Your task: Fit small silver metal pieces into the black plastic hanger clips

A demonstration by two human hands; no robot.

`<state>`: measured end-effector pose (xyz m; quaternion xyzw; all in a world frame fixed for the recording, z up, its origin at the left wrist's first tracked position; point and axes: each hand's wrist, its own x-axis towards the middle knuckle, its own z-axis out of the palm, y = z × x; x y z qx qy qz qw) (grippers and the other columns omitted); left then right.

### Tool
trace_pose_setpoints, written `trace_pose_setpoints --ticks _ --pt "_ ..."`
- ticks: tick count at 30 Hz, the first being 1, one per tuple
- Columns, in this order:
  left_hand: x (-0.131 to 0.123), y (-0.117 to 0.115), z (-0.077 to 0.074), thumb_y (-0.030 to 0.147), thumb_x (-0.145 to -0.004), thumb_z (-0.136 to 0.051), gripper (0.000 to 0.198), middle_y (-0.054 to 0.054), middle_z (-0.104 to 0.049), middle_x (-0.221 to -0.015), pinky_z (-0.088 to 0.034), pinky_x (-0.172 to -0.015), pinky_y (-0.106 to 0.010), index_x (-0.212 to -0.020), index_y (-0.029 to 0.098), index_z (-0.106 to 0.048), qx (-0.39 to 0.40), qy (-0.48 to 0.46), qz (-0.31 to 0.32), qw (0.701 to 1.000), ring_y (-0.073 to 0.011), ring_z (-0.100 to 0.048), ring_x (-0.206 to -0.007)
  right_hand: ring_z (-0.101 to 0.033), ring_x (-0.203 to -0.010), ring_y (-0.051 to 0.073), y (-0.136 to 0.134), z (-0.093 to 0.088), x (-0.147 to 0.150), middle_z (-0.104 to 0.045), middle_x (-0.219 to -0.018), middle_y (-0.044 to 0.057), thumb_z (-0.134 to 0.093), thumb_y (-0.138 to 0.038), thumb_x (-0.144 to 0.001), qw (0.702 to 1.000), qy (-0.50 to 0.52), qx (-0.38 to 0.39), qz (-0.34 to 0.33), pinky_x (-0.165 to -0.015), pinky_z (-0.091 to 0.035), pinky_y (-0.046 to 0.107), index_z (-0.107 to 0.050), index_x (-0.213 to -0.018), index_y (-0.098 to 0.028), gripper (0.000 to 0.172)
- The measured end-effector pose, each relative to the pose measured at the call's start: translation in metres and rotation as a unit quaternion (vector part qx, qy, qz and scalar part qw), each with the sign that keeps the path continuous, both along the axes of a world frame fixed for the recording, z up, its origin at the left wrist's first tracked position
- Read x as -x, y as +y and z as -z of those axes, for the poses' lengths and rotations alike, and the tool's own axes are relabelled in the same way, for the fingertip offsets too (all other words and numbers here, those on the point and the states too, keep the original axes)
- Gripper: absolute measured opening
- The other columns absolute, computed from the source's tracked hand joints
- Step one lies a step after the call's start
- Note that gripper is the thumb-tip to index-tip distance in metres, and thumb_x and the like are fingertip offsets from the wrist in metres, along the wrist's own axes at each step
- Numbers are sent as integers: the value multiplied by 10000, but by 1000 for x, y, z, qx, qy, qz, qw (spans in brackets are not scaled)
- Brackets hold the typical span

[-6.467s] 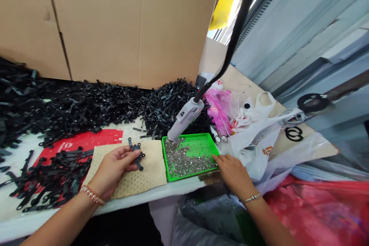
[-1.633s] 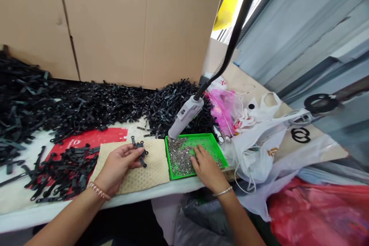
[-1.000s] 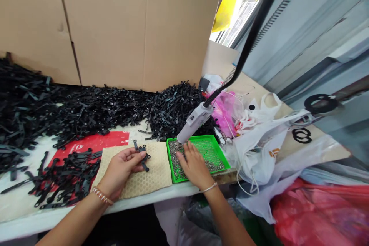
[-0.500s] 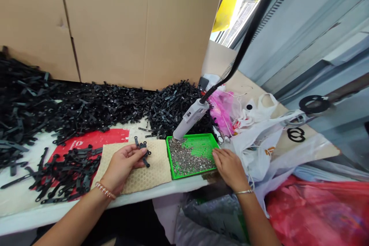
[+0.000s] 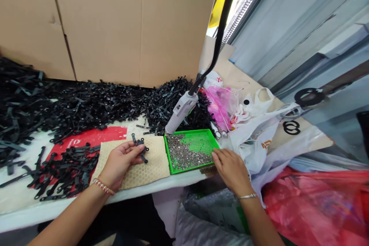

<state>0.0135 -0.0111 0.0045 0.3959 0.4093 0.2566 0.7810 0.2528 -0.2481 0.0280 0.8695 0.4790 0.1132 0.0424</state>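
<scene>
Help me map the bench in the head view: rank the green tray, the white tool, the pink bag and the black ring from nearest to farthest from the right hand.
From the right hand:
1. Green tray, touching its fingertips, to the left.
2. White tool, behind the tray.
3. Pink bag, farther back.
4. Black ring, far right.

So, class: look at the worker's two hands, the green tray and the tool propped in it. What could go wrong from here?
1. The green tray sits near the table edge, with the right hand at its corner; a nudge could spill the small silver pieces.
2. The white tool leans into the tray's back corner on its hanging cable; shifting the tray might topple it.
3. The left hand pinches several black parts loosely at the fingertips; one could slip out.
</scene>
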Motion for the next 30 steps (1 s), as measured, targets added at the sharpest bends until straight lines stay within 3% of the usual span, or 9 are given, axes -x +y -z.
trace_pose_setpoints --ticks 3,6,11,21,25,30 --pt "0 -1 0 94 -676 -750 172 -33 -661 -777 -549 -514 -152 -804 115 -637 2 -2 -6 1000 -126 -628 -664 -543 -984 271 4 -2 -3 -651 -1067 91 -399 -380 -974 998 -24 51 5 -832 -407 410 -658 -1102 -171 357" --pt "0 -1 0 97 -687 -745 157 -37 -661 -777 -548 -519 -147 -805 112 -642 3 -3 -9 1000 -123 -625 -662 -534 -960 291 4 2 5 -653 -987 113 -406 -404 -968 996 -56 69 15 -827 -394 425 -673 -1061 -155 377" --pt "0 -1 2 105 -669 -760 176 -31 -658 -778 -545 -511 -147 -800 115 -643 -2 -8 -11 1000 -124 -623 -663 -540 -962 306 4 9 27 -652 -919 130 -417 -400 -958 994 -80 42 57 -996 -269 520 -689 -991 -150 371" --pt "-1 -1 3 83 -718 -706 122 -34 -648 -806 -545 -510 -137 -819 111 -643 -14 0 -7 1000 -121 -618 -691 -542 -1046 302 43 18 94 -629 -1117 142 -372 -407 -972 998 42 -40 32 -1076 -120 583 -610 -1175 -136 414" --pt "0 0 5 94 -701 -731 143 -34 -646 -800 -549 -519 -139 -812 114 -644 -15 -5 -9 1000 -122 -616 -692 -522 -1111 289 43 16 81 -592 -1208 142 -312 -430 -987 996 56 -60 26 -1078 -148 559 -553 -1248 -133 463" --pt "-1 -1 4 94 -702 -732 145 -36 -652 -802 -552 -518 -141 -816 111 -644 -12 -6 -8 1000 -120 -615 -687 -436 -1230 329 34 25 39 -464 -1333 245 -333 -452 -971 994 22 -39 100 -1036 -292 477 -452 -1322 12 594"
